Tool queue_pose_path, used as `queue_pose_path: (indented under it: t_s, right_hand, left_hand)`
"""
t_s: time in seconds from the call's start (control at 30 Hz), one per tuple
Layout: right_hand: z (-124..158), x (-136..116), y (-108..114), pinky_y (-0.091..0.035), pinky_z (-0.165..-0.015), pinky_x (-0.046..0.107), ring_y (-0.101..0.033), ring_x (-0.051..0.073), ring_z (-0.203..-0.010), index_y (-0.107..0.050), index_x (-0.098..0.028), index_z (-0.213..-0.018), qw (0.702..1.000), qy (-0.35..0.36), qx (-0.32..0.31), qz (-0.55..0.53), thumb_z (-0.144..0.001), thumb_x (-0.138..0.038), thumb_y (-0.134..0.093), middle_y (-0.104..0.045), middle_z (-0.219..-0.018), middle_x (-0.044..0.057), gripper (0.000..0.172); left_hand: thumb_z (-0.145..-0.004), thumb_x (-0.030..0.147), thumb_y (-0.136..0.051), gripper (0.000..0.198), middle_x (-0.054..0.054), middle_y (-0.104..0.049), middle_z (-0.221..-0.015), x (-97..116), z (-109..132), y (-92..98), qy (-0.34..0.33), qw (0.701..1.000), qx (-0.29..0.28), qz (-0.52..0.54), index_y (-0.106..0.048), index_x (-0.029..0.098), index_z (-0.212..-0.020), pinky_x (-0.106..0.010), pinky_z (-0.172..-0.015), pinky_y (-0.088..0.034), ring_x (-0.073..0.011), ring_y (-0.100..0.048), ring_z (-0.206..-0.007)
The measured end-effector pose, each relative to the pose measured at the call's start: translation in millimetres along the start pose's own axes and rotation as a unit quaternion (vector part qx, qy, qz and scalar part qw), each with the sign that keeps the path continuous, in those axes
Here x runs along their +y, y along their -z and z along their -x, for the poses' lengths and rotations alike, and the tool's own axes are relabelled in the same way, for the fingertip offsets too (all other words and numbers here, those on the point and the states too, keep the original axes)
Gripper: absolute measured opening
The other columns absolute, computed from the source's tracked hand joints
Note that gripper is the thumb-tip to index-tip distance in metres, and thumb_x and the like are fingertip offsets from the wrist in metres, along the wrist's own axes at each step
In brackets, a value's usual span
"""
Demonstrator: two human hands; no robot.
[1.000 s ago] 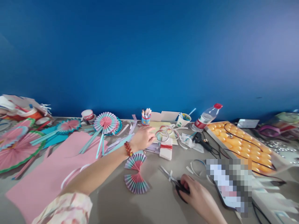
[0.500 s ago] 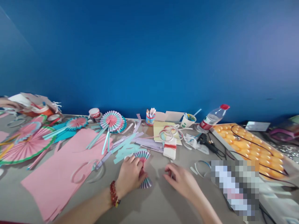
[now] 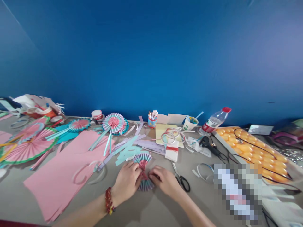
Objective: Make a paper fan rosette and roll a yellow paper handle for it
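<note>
A small pleated paper fan piece, pink and blue and pinched in the middle like an hourglass, lies on the grey table. My left hand, with a red bead bracelet at the wrist, has its fingers closed on the fan's left side. My right hand grips the right side at the pinched middle. Black-handled scissors lie free just right of my right hand.
Pink paper sheets and finished round fans fill the left. Paper strips, tape rings, a pen cup, a paper cup, a water bottle and an orange-dotted tray with cables sit behind and right.
My left hand came back from the far tape rings to the fan piece. My right hand left the scissors and moved left onto the fan, so both hands now hold it.
</note>
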State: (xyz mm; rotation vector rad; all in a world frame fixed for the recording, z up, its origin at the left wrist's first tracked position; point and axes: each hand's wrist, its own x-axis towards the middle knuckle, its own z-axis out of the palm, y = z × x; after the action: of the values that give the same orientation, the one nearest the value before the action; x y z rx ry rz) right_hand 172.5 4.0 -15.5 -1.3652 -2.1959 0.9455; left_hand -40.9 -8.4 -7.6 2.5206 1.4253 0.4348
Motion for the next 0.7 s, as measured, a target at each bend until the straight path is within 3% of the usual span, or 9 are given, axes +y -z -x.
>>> queue_pose_path:
  t_s: [0.13, 0.23, 0.43, 0.6, 0.7]
  right_hand:
    - [0.9, 0.9, -4.4, -0.041, -0.07, 0.025, -0.062, 0.018, -0.08, -0.066, -0.021, -0.079, 0.999, 0.002, 0.018, -0.027, -0.09, -0.023, -0.054, -0.069, -0.083, 0.002, 0.016]
    - [3.0, -1.5, -6.1, -0.041, -0.063, 0.024, -0.06, 0.017, -0.07, -0.066, -0.021, -0.08, 0.998, -0.001, 0.038, -0.059, -0.093, -0.03, -0.052, -0.066, -0.075, 0.0, 0.021]
    - [1.0, -19.3, -0.8, -0.039, -0.055, 0.022, -0.05, 0.013, -0.062, -0.069, -0.019, -0.097, 0.947, 0.014, 0.101, -0.304, -0.09, -0.047, -0.06, -0.062, -0.077, 0.002, 0.03]
    - [-7.4, -28.6, -4.1, -0.042, -0.059, 0.023, -0.051, 0.013, -0.065, -0.067, -0.019, -0.086, 0.924, 0.031, 0.166, -0.343, -0.086, -0.044, -0.067, -0.06, -0.076, 0.002, 0.026]
    - [-10.5, -29.2, -10.3, -0.044, -0.06, 0.023, -0.054, 0.014, -0.066, -0.065, -0.019, -0.082, 0.926, 0.049, 0.179, -0.328, -0.088, -0.04, -0.065, -0.059, -0.076, 0.002, 0.023]
  left_hand:
    - [-0.087, 0.01, -0.054, 0.013, -0.005, -0.064, -0.087, -5.1, -0.8, -3.0, 0.024, 0.991, 0.045, 0.12, -0.063, 0.017, -0.082, -0.036, -0.081, -0.043, -0.0229, -0.058, -0.088]
    - [-0.091, 0.015, -0.053, 0.015, -0.004, -0.066, -0.085, -6.3, -2.7, 4.6, 0.031, 0.966, 0.071, 0.248, -0.064, 0.017, -0.082, -0.031, -0.08, -0.043, -0.0199, -0.059, -0.085]
    - [-0.096, 0.034, -0.053, 0.025, -0.005, -0.067, -0.083, -1.2, -11.7, 21.0, 0.054, 0.886, 0.103, 0.448, -0.069, 0.017, -0.087, -0.026, -0.069, -0.045, -0.0162, -0.059, -0.074]
    - [-0.092, 0.039, -0.059, 0.026, -0.007, -0.068, -0.085, 0.5, -15.0, 7.5, 0.021, 0.835, 0.135, 0.534, -0.072, 0.017, -0.086, -0.029, -0.076, -0.046, -0.0191, -0.061, -0.08]
    - [-0.085, 0.047, -0.067, 0.031, -0.007, -0.069, -0.087, -0.7, -11.1, -8.6, 0.087, 0.757, 0.128, 0.635, -0.073, 0.017, -0.083, -0.03, -0.08, -0.047, -0.0211, -0.061, -0.085]
